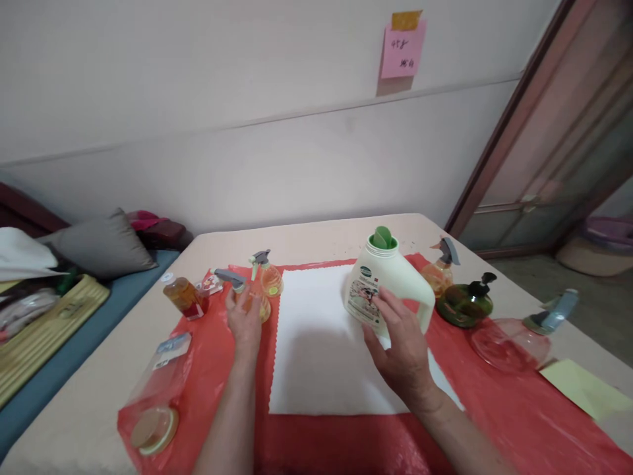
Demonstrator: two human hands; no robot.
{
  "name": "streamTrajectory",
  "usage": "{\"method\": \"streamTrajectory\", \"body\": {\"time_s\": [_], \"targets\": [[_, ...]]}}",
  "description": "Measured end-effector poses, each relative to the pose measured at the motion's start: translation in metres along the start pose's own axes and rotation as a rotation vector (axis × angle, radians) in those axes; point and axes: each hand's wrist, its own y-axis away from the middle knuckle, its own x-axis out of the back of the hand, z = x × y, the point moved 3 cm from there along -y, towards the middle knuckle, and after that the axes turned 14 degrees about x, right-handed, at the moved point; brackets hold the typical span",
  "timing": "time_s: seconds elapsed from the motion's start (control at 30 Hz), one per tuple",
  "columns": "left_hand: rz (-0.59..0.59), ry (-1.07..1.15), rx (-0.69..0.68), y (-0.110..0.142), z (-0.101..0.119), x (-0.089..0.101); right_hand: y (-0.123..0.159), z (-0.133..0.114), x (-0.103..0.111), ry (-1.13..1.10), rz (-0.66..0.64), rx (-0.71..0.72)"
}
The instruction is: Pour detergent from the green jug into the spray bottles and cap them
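Observation:
My left hand (pixel 243 320) is closed around the neck of a spray bottle (pixel 264 309) with a grey trigger head, at the left of the white cloth. Just behind it stands another spray bottle (pixel 271 280) with a green and grey head. On the right part of the cloth, a large cream jug (pixel 405 280) stands upright, a green scoop-like piece (pixel 382 236) in its mouth. My right hand (pixel 398 346) is open in front of the jug's label, fingers stretched out; whether they touch it I cannot tell.
Red plastic sheet (pixel 346 442) lies under the white cloth (pixel 316 369). An amber bottle (pixel 185 297) and a clear jar (pixel 161 389) lie tilted to the left. On the right are a spray bottle (pixel 438 277), a green pump bottle (pixel 462 307), a clear sprayer (pixel 514 343) and yellow paper (pixel 583 389).

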Motion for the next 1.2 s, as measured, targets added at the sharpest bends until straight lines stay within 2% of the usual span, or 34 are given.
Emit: {"method": "streamTrajectory", "body": {"time_s": [0.07,0.13,0.2,0.27,0.33,0.4,0.47,0.57,0.67,0.77,0.87,0.93,1.03,1.1,1.17,1.2], "targets": [[0.068,0.075,0.02,0.009,0.014,0.009,0.002,-0.007,-0.011,-0.267,-0.054,-0.247],[0.057,0.224,0.062,0.021,0.026,0.013,0.007,-0.015,-0.025,-0.608,-0.159,-0.632],[-0.059,0.423,0.148,0.036,0.037,0.012,0.014,-0.028,-0.039,-0.962,-0.221,-1.053],[-0.228,0.581,0.26,0.054,0.045,0.006,0.016,-0.044,-0.047,-1.315,-0.22,-1.371],[-0.387,0.72,0.373,0.072,0.053,-0.001,0.013,-0.059,-0.05,-1.659,-0.21,-1.514],[-0.523,0.793,0.43,0.087,0.061,-0.007,0.007,-0.069,-0.05,-1.887,-0.209,-1.534],[-0.64,0.821,0.444,0.096,0.068,-0.012,0.005,-0.07,-0.049,-1.924,-0.161,-1.573],[-0.742,0.909,0.442,0.1,0.076,-0.019,0.006,-0.064,-0.047,-1.8,-0.088,-1.656],[-0.761,0.982,0.498,0.1,0.076,-0.026,0.007,-0.057,-0.045,-1.738,-0.098,-1.679],[-0.753,0.905,0.596,0.101,0.071,-0.034,0.01,-0.054,-0.045,-1.71,-0.19,-1.665],[-0.725,0.828,0.608,0.099,0.065,-0.037,0.013,-0.053,-0.046,-1.635,-0.226,-1.623],[-0.683,0.815,0.6,0.097,0.061,-0.038,0.012,-0.05,-0.045,-1.522,-0.189,-1.48],[-0.623,0.836,0.616,0.094,0.056,-0.04,0.007,-0.044,-0.037,-1.133,-0.144,-1.089],[-0.634,0.866,0.643,0.094,0.055,-0.042,0.002,-0.042,-0.029,-0.872,-0.119,-0.84],[-0.663,0.899,0.665,0.093,0.054,-0.044,-0.001,-0.042,-0.024,-0.786,-0.089,-0.713],[-0.669,0.917,0.668,0.092,0.053,-0.044,-0.002,-0.041,-0.024,-0.816,-0.075,-0.732]]}}
